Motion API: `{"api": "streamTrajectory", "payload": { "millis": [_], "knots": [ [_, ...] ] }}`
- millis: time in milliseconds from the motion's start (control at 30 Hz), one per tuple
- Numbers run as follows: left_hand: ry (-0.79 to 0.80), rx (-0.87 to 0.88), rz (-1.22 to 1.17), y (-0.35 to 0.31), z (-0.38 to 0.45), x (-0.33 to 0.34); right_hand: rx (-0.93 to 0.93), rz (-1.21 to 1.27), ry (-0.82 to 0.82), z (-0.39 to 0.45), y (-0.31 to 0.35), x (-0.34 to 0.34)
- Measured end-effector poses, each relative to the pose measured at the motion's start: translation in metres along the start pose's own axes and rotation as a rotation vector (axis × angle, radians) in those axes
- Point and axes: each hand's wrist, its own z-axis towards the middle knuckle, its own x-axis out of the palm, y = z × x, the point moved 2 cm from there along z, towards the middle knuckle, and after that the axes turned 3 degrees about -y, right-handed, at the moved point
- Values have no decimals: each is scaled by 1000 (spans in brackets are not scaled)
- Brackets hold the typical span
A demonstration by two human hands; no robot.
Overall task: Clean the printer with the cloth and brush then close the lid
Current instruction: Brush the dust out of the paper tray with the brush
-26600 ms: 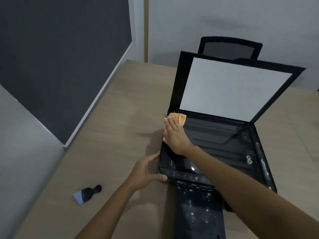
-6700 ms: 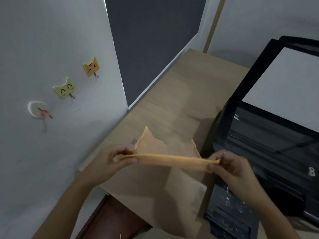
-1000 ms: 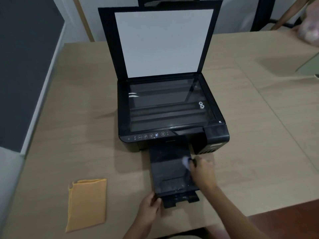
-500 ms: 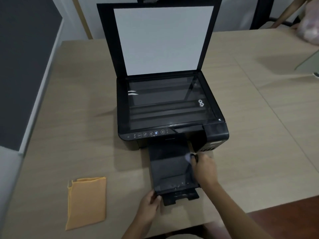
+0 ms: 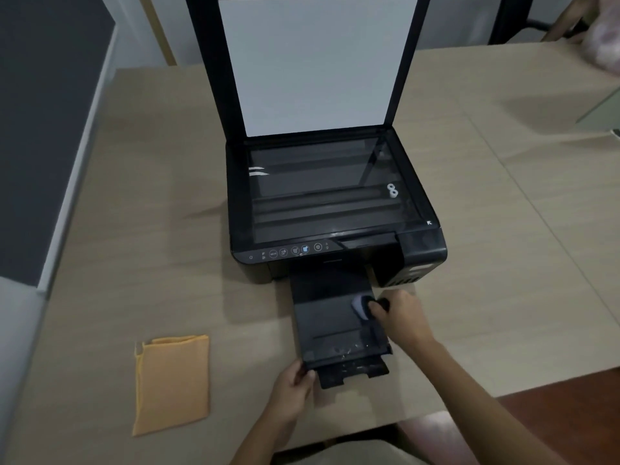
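Observation:
A black printer (image 5: pixel 422 250) stands mid-table, its lid (image 5: pixel 312 62) raised upright with the white underside facing me and the scanner glass (image 5: pixel 322 193) bare. The output tray (image 5: pixel 328 327) sticks out toward me, with white specks near its front end. My right hand (image 5: pixel 402 317) grips a small black brush (image 5: pixel 364 305), its pale bristles resting on the tray's right side. My left hand (image 5: pixel 295 387) pinches the tray's front left corner. The folded orange cloth (image 5: pixel 172 380) lies flat on the table to the left, apart from both hands.
The wooden table (image 5: pixel 503 229) ends at a front edge close to me. A dark panel (image 5: pixel 40 129) and pale wall run along the left. Chair frames (image 5: pixel 510 21) stand behind the table. Something pinkish (image 5: pixel 607 41) sits at the far right corner.
My right hand has drawn the brush a little toward me along the tray's right side. My left hand keeps its hold on the tray corner. The cloth has not moved.

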Motion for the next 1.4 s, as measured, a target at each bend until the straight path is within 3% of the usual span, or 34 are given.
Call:
{"api": "streamTrajectory", "payload": {
  "millis": [167,300,367,433,533,567,767,967,1133,1200,1333,1400],
  "knots": [
    [12,-118,-20,-3,9,-8,-220,-9,280,-49,39,52],
    [6,-88,-76,-7,10,-12,63,-96,142,-43,-12,30],
    [8,-39,-20,-7,9,-12,103,-111,42,-42,-34,12],
    [-25,-24,15,-8,11,-10,-14,-162,114,-48,-16,20],
    [-65,-4,29,-10,11,-6,-321,-110,461,-74,37,65],
    [-71,1,17,-11,10,-5,-379,-113,497,-75,43,67],
    [-75,-29,9,-7,10,-6,-180,-393,386,-30,-20,9],
    [-48,-26,-19,-12,9,-6,-348,-131,575,-70,62,64],
    [-26,-35,-4,-11,10,-8,-26,-460,376,-39,-1,12],
    [-25,-52,-10,-9,10,-8,-78,-455,352,-42,2,16],
    [-31,-66,-5,-10,10,-12,-388,-266,502,-83,60,79],
    [-9,-77,-36,-10,11,-13,-352,-235,415,-77,49,75]
  ]
}}
